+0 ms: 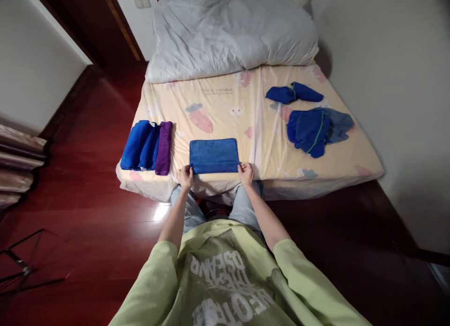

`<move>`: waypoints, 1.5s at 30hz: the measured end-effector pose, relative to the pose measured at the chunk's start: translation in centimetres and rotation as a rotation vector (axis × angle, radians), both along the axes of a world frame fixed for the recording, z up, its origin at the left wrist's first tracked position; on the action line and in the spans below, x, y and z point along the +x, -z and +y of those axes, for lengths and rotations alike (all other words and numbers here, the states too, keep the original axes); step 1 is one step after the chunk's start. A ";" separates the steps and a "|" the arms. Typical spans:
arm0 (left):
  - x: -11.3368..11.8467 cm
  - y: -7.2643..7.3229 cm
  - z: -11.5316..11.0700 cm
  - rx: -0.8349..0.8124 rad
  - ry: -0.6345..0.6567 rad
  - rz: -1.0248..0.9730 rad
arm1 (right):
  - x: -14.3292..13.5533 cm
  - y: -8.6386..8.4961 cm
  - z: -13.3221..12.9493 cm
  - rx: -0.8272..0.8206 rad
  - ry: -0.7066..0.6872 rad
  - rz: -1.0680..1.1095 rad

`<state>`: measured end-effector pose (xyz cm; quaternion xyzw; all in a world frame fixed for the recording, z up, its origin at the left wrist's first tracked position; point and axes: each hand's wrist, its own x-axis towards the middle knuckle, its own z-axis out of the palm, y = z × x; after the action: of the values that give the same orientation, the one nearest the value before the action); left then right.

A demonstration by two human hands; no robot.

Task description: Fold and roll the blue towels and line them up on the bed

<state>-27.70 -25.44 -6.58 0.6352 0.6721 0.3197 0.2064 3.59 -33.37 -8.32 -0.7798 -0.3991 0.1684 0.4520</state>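
Observation:
A blue towel point(213, 152) lies flat on the bed in front of me, its near edge folded over in a narrow strip. My left hand point(185, 177) pinches the left end of that fold. At the right end, the fingers of my right hand point(246, 173) are closed on the same fold. To the left lie several rolled blue towels point(139, 145) side by side, with a purple rolled towel point(163, 147) against them. Crumpled blue cloths with green edging point(309, 129) sit on the right part of the bed, and another bunched blue cloth point(294, 93) lies behind them.
The bed point(218, 101) has a pale patterned sheet and ends just in front of my legs. A thick white quilt point(232, 33) is heaped at the far end. Black stand legs point(24, 269) rest on the dark red floor at left, near a curtain point(19, 166).

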 end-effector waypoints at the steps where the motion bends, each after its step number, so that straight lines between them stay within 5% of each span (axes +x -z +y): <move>1: 0.0 0.0 0.0 0.003 -0.001 -0.001 | 0.0 0.0 -0.1 0.015 -0.017 -0.026; 9: -0.5 -0.3 -0.2 0.138 0.041 -0.015 | -0.9 -0.3 -1.0 0.134 -0.209 -0.222; 14: -0.9 -0.2 -0.3 0.162 0.233 -0.006 | -0.2 -0.4 -1.0 0.130 -0.290 -0.224; 24: -1.7 0.1 -0.5 0.106 0.343 0.040 | 1.6 -0.6 -1.5 0.146 -0.487 -0.136; 35: -2.7 0.9 1.5 0.053 0.395 -0.109 | 2.5 0.1 0.0 0.135 -0.332 0.216; 39: -2.4 0.9 1.8 0.004 0.255 -0.199 | 1.9 -0.6 -0.1 0.003 -0.218 0.438; 45: -1.7 0.8 1.5 -0.053 0.136 -0.238 | 2.2 -1.1 0.4 0.047 -0.159 0.294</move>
<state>-29.37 -23.95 -7.38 0.6312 0.6064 0.3602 0.3228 5.84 -32.96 -7.25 -0.7018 -0.3930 0.3067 0.5088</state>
